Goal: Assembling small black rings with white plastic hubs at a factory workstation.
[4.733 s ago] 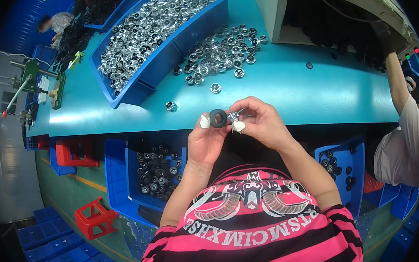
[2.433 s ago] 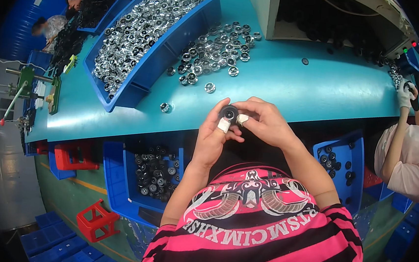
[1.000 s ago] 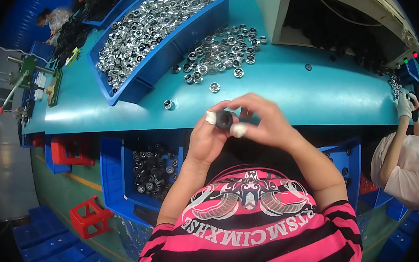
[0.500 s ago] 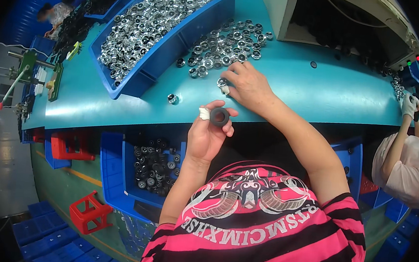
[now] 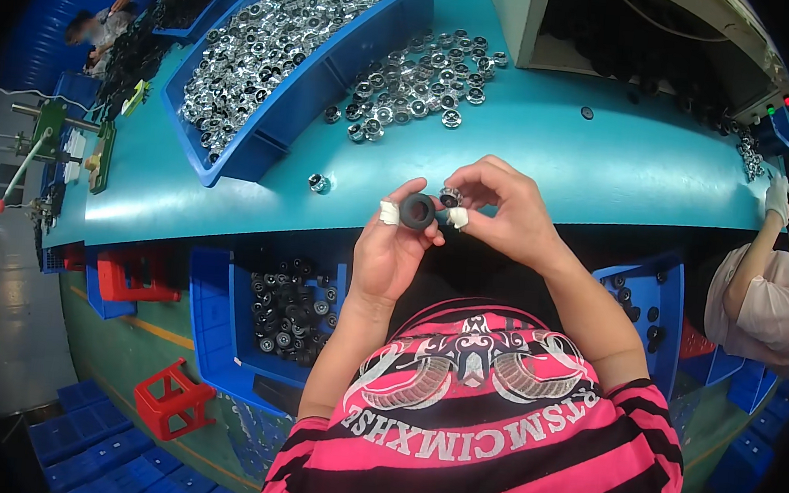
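Observation:
Between thumb and fingers, my left hand (image 5: 386, 257) grips a black rubber ring (image 5: 417, 212), shaped like a small tyre. Close beside it, my right hand (image 5: 508, 214) pinches a small chrome wheel hub (image 5: 450, 197) with a dark centre. Both hands are held over the bench's near edge, and white tape wraps a digit on each. Ring and hub are side by side; whether they touch I cannot tell. One chrome hub (image 5: 319, 183) lies alone on the bench to the left. Beyond my hands spreads a loose group of chrome hubs (image 5: 421, 86).
A blue bin (image 5: 278, 135) heaped with chrome hubs stands on the teal bench (image 5: 549, 166). Below the edge, another blue bin (image 5: 212, 325) holds black wheels. A green hand press (image 5: 51, 131) is at left, a red stool (image 5: 174, 401) on the floor. At right, a co-worker's gloved hand (image 5: 777, 196) works.
My right hand has come back from the group of hubs toward my body, bringing one chrome hub up beside the rubber ring. My left hand stays nearly in place, still gripping the ring.

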The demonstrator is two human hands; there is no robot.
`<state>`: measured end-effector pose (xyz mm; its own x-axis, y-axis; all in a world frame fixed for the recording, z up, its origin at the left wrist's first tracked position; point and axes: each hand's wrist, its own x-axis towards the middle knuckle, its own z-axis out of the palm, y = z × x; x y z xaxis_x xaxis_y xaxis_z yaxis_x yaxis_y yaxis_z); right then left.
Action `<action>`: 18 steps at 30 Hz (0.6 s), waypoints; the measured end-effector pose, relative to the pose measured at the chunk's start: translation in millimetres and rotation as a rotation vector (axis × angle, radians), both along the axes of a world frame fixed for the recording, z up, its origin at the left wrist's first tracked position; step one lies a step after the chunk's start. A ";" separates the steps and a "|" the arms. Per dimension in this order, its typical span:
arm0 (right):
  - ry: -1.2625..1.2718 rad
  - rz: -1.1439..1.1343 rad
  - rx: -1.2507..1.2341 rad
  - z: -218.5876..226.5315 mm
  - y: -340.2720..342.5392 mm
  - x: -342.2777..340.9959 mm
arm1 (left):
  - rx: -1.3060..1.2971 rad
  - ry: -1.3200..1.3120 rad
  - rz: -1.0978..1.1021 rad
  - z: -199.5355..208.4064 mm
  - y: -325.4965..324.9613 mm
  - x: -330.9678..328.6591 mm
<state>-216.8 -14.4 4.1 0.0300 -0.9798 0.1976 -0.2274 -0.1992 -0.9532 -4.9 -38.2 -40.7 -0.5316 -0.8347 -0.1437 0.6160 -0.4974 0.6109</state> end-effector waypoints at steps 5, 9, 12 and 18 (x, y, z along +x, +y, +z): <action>0.069 -0.019 -0.045 2.0 8.4 3.1 | -0.035 -0.041 -0.030 3.9 3.6 -5.1; 0.055 -0.019 -0.021 -1.3 11.9 2.4 | -0.050 -0.050 -0.051 7.6 5.9 -5.4; 0.013 -0.023 0.007 -4.3 14.2 1.6 | -0.088 -0.119 -0.044 16.1 10.1 -6.9; -0.130 -0.043 0.169 -21.4 20.5 3.1 | -0.606 -0.774 0.171 18.1 16.6 -11.5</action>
